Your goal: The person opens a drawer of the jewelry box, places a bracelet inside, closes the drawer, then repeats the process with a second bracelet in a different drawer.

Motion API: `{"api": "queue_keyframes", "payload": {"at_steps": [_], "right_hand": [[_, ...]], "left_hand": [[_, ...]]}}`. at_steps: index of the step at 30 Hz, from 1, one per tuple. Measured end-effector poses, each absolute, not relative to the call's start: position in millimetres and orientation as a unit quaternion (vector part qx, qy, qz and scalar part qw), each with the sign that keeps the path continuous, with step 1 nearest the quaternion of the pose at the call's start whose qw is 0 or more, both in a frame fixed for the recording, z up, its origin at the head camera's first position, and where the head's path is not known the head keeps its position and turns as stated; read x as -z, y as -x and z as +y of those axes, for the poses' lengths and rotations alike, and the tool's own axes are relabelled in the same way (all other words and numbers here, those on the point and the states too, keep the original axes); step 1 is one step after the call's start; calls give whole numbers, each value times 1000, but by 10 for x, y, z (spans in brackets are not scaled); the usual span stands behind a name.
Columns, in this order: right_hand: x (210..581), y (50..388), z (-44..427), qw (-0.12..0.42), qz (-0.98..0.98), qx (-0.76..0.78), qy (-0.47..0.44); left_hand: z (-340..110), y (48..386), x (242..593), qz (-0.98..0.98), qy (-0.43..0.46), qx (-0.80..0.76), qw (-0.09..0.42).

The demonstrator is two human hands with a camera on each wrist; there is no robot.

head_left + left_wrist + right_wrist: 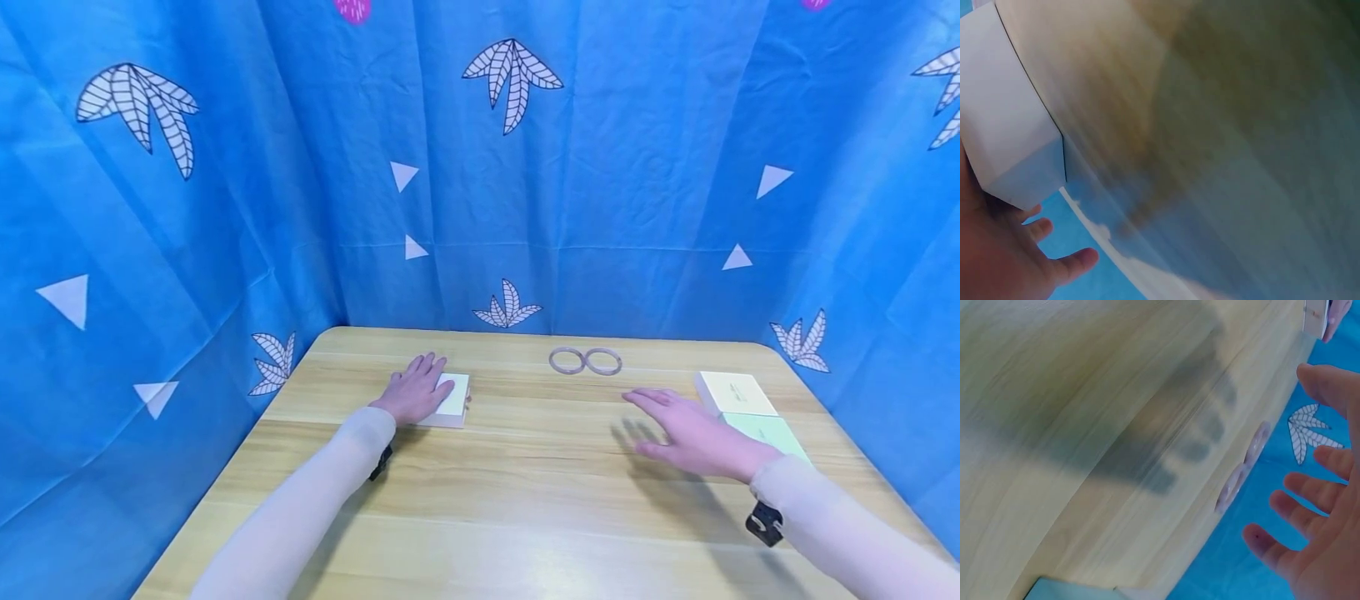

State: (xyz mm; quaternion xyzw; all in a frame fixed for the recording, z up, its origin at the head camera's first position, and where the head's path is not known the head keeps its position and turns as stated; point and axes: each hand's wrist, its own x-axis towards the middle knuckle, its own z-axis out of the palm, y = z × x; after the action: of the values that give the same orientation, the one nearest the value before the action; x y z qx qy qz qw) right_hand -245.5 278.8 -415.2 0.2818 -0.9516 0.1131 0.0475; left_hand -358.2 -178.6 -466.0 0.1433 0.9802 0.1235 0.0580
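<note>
On the table's left side lies a white box (453,403), its pale body also large at the left of the left wrist view (1007,106). My left hand (415,390) rests on its left part, fingers extended; in the left wrist view the hand (1010,256) is at the box's end. My right hand (693,435) hovers above the table with fingers spread and nothing in it, just left of a cream box (738,393) and a light green box (767,432). The right wrist view shows that hand (1322,531) with its palm empty.
Two pinkish rings, a left one (567,361) and a right one (603,362), lie side by side near the back edge of the wooden table (525,483). A blue patterned curtain (637,167) surrounds the table behind and at both sides.
</note>
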Motion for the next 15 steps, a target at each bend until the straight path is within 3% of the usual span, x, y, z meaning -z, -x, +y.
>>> {"api": "queue_keyframes", "payload": {"at_steps": [15], "right_hand": [[4045, 2312, 3105, 42, -957, -120, -261]], "left_hand": [[-1769, 3571, 4691, 980, -135, -129, 63]]}}
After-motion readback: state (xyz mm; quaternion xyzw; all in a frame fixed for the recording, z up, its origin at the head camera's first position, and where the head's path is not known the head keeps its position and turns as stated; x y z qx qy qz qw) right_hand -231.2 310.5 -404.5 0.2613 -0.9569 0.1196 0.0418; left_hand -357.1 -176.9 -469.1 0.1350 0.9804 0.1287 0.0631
